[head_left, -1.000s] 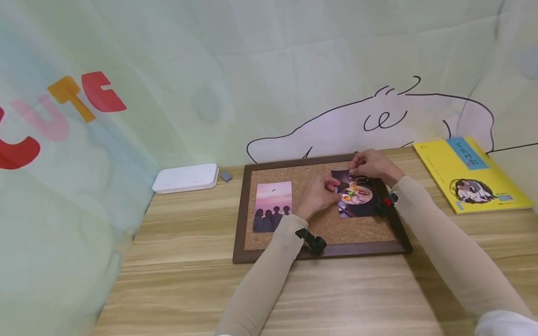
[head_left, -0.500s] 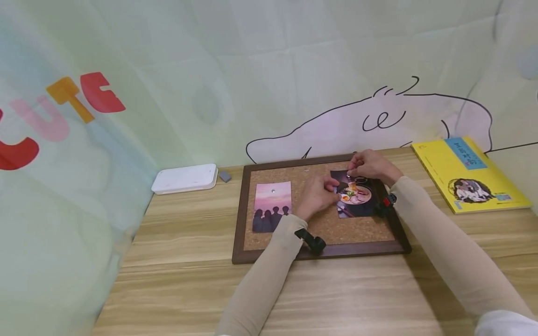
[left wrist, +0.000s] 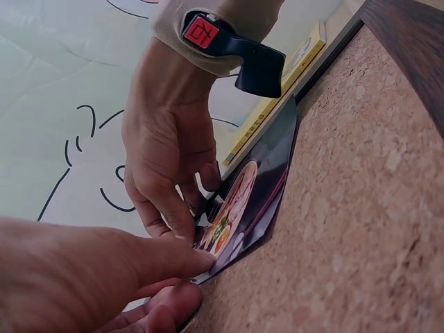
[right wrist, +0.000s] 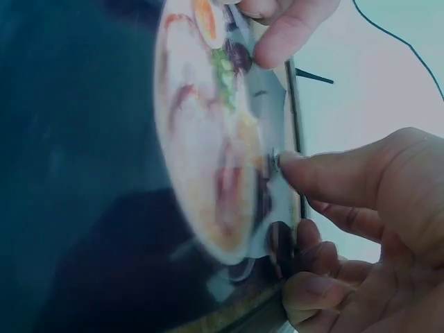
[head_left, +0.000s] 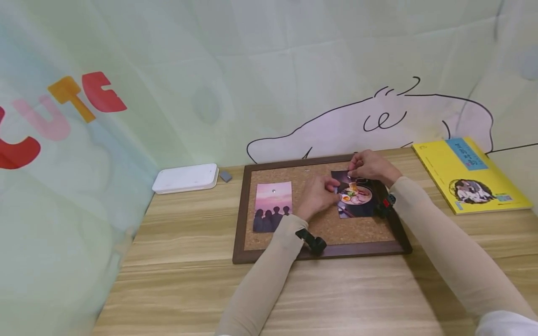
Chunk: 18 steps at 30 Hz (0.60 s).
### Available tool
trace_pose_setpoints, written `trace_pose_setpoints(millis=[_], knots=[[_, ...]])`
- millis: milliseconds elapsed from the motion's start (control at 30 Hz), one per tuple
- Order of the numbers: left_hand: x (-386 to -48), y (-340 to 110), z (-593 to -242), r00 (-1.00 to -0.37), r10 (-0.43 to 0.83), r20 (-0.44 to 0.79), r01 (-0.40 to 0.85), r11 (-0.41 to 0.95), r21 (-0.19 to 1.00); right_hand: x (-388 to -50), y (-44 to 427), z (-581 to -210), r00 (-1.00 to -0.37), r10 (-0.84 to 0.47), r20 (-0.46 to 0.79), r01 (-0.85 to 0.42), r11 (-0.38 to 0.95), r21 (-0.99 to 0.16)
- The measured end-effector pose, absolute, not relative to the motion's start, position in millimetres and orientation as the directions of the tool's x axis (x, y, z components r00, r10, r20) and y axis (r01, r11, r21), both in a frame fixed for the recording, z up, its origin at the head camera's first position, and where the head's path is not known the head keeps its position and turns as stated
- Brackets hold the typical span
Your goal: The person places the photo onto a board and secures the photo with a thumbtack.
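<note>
A framed corkboard (head_left: 319, 233) lies on the wooden table. On its right half is a photo of a bowl of food (head_left: 357, 210). My left hand (head_left: 316, 197) holds this photo at its left edge, thumb and fingers a little apart on it. At the photo's top edge my right hand (head_left: 373, 166) pinches a small silver pushpin (right wrist: 275, 161), mostly hidden by the thumb and fingers. A second photo (head_left: 272, 200), with dark figures before a pink sky, is fixed on the left half by a silver pushpin (head_left: 274, 191) near its top.
A white flat case (head_left: 186, 178) and a small grey block (head_left: 225, 176) lie left of the board. To the right is a yellow book (head_left: 470, 182). A printed curtain (head_left: 269, 84) hangs along the table's back edge. Wood surface (head_left: 180, 275) extends in front.
Both hands stay at the food photo in nearly the same pose. No object has visibly moved.
</note>
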<state>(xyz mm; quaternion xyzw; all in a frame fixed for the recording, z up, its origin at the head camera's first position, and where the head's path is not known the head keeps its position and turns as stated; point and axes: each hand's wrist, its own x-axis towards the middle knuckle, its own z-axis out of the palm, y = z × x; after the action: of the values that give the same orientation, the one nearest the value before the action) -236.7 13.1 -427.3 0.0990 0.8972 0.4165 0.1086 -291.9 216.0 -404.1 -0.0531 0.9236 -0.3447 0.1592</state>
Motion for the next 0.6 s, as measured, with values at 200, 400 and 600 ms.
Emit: trace_pose_setpoints(millis=[200,400,600], knots=[[-239,15,-428,-0.956,0.271,-0.114,0.084,0.624,0.777,-293,217,-405,-0.946,-0.210,-0.248,0.004,0.757,-0.653],[-240,13,-427,-0.950,0.288,-0.124,0.089,0.626,0.775,-295,217,-407,-0.939,-0.214,-0.268,0.014,0.757,-0.653],[-241,0,-424,-0.928,0.363,-0.080,0.162,0.589,0.791,-291,216,-410,-0.956,-0.209,-0.204,-0.027,0.758,-0.652]])
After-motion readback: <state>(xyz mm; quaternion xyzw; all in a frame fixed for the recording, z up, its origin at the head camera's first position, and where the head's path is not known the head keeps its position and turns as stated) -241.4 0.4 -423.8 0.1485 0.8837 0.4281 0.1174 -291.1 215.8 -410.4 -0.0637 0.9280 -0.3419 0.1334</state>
